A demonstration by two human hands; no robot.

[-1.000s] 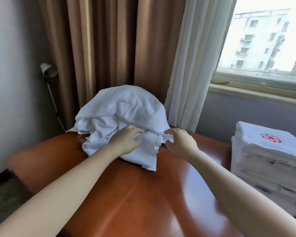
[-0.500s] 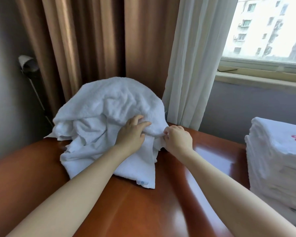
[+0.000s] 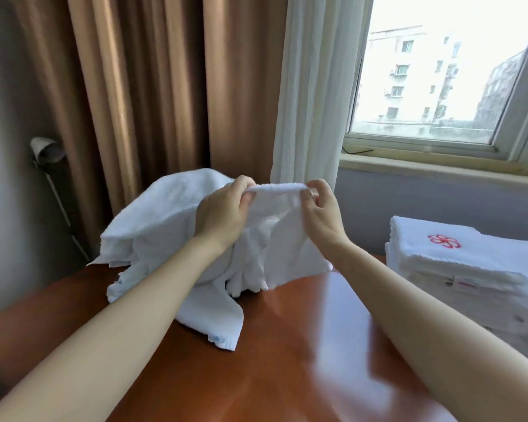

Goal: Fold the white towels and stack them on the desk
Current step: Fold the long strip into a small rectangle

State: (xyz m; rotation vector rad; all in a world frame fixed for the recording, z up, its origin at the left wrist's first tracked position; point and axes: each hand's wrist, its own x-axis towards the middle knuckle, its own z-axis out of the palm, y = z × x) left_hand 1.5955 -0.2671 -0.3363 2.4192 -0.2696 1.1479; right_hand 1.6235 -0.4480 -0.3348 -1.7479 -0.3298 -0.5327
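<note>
Folded stack [image 3: 457, 269] sits right on desk [image 3: 287, 360]. Left hand [image 3: 223, 214] and right hand [image 3: 320, 211] pinch one towel [image 3: 287, 239] edge above unfolded heap [image 3: 162, 226]; several folds left, by my estimate.

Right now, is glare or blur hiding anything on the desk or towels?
Head view: the window is overexposed; glare streaks the wooden desk; the white towel pinched by left hand and right hand is sharp; the folded towel stack blurs toward its lower right.
</note>
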